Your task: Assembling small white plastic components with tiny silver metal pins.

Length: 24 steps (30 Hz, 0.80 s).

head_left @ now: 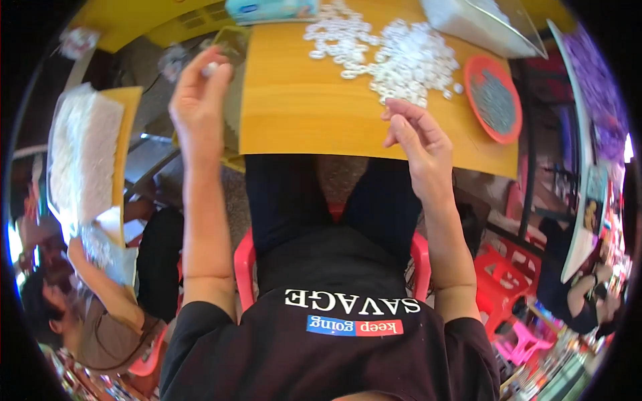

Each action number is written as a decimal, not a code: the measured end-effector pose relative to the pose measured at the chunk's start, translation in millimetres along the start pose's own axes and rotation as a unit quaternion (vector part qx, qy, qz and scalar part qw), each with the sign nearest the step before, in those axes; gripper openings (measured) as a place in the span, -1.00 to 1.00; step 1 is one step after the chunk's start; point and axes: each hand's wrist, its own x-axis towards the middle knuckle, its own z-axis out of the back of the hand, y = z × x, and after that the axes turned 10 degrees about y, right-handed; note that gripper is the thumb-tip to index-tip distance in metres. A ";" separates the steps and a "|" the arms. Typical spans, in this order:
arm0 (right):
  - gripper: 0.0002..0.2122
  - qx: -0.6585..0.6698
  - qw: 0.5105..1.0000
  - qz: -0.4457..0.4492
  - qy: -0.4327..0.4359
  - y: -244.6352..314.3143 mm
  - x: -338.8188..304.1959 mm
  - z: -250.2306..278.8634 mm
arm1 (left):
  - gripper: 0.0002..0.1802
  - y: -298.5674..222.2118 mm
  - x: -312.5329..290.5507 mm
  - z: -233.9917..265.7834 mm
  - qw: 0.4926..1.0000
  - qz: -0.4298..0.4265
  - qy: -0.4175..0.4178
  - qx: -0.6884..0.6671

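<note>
My left hand [198, 100] is raised just past the table's left edge, pinching a small white plastic piece [211, 68] between thumb and fingertips. Over the yellow-brown tabletop [301, 107], my right hand [422, 142] has its thumb and fingers curled together in a pinch; whatever they hold is too small to make out. Its fingertips are by the near edge of a heap of small white ring-shaped pieces [416, 60]. Farther back, a looser spread of the same white rings [340, 35] lies to the left.
A red dish [471, 73] of small grey parts stands at the table's right. Behind it is a clear bin [515, 37] holding white pieces. A light-blue packet [271, 11] lies at the far edge. A yellowish container [234, 39] sits beside the table's left edge. Co-workers sit on both sides.
</note>
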 end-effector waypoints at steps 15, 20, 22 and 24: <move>-0.88 -0.527 0.825 0.045 -0.200 -17.4 15.7 118.5 | -0.76 -19.9 -53.1 -119.4 0.982 0.004 0.178 -0.066; -0.87 -0.586 0.783 0.047 -0.201 -20.1 20.0 121.3 | -0.75 -11.3 -68.3 -166.7 0.956 -0.007 0.277 -0.092; -0.87 -0.616 0.766 0.045 -0.180 -22.2 22.0 119.7 | -0.73 -9.2 -69.6 -170.6 0.936 0.016 0.339 -0.099; -0.86 -0.620 0.764 0.033 -0.175 -23.3 23.1 118.4 | -0.73 -8.1 -71.4 -175.3 0.933 0.025 0.344 -0.105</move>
